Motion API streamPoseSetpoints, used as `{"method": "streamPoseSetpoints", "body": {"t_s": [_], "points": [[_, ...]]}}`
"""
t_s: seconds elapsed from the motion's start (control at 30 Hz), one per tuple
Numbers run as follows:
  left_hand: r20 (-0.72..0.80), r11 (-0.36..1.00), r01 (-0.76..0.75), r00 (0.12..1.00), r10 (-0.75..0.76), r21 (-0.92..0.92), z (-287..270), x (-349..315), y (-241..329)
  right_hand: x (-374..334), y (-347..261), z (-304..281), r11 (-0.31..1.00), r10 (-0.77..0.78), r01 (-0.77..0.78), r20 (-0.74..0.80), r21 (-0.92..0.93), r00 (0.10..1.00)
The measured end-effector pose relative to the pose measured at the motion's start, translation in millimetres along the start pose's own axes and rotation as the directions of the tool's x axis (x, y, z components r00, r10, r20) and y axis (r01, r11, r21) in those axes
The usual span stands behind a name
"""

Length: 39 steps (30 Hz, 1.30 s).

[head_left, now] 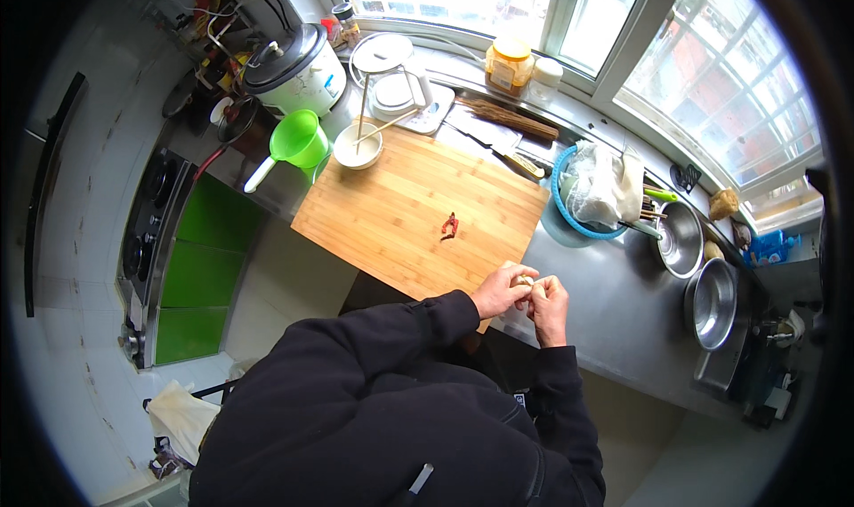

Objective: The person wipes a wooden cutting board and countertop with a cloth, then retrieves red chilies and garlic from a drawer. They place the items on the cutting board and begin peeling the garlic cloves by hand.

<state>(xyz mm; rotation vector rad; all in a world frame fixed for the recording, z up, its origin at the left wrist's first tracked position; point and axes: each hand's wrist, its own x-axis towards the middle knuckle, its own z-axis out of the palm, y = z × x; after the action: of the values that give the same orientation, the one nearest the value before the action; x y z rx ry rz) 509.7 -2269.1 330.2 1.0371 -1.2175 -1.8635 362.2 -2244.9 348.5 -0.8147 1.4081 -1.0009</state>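
Observation:
Over the right front corner of the wooden cutting board, my two hands meet around a small pale piece that looks like a garlic clove. My left hand pinches it between thumb and fingers. The fingertips of my right hand are closed against its other side, partly hiding it. A few dried red chillies lie on the board, beyond my hands. At the board's far left corner stands a small white bowl with chopsticks resting across it.
Left of the board are a green ladle and a rice cooker. A kitchen knife lies behind it. To the right stand a blue basket with plastic bags and two metal bowls on the steel counter.

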Motion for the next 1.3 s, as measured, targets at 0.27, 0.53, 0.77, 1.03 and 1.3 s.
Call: {"method": "streamPoseSetpoints", "body": {"t_s": [0.27, 0.53, 0.77, 1.03, 1.3], "points": [[0.054, 0.915, 0.167, 0.986, -0.158, -0.368, -14.1, 6.9, -3.0, 6.1, -1.9, 0.7, 1.0, 0.009, -0.012, 0.131, 0.018, 0.991], [0.034, 0.809, 0.216, 0.971, -0.236, -0.547, -48.5, 5.5, -5.2, 11.6, 5.7, -2.2, 0.997, 0.031, -0.043, 0.185, 0.063, 0.982], [0.089, 0.811, 0.286, 0.955, -0.281, -0.511, -61.2, -2.3, -0.6, 33.5, 15.7, -31.3, 0.999, 0.048, -0.047, -0.041, 0.026, 0.998], [-0.12, 0.984, 0.171, 0.979, -0.164, 0.051, -68.9, -1.7, -25.8, 60.7, 50.7, -39.8, 1.0, -0.009, 0.01, -0.062, 0.019, 0.998], [-0.057, 0.681, -0.157, 0.958, 0.28, 0.716, -86.0, 3.9, -52.4, 72.1, 59.9, -35.1, 0.903, 0.028, -0.003, 0.051, -0.43, 0.998]]}}
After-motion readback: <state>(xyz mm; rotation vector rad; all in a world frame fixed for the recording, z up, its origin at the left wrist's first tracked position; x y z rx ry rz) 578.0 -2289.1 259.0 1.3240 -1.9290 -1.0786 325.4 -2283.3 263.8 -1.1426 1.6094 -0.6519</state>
